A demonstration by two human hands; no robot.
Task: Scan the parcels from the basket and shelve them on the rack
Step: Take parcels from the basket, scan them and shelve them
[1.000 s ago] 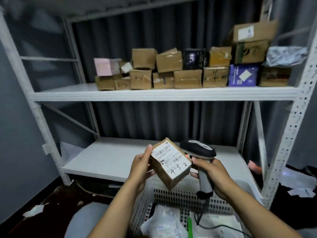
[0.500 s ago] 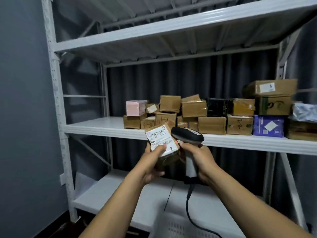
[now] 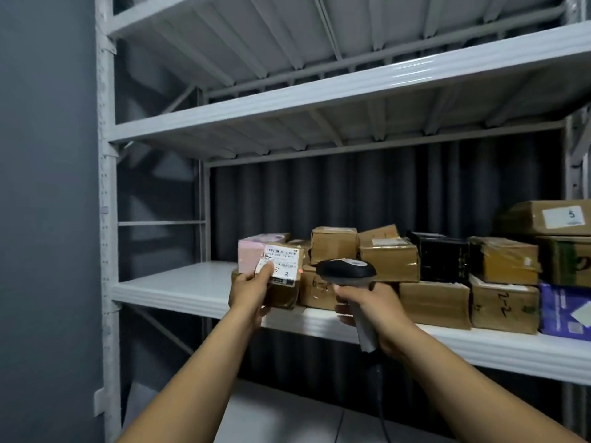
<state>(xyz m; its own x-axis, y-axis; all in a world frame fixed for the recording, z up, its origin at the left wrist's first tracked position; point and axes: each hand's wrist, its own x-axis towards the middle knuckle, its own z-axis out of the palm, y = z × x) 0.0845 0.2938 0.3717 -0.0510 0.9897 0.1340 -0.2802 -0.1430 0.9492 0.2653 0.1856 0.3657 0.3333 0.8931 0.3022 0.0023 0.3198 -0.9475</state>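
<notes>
The white rack fills the view, its middle shelf at hand height. A row of shelved parcels runs from mid-shelf to the right end, stacked two high; the shelf's left stretch is bare as far as the corner post. The labelled parcel is up at the shelf's front edge, just before a pink box, label towards the camera, long side roughly level. The left hand grips it, thumb across the label, and is nearer the bare stretch, which lies leftward. The right hand, just beside, is wrapped round the scanner, whose head points at the label, where a red dot shows
</notes>
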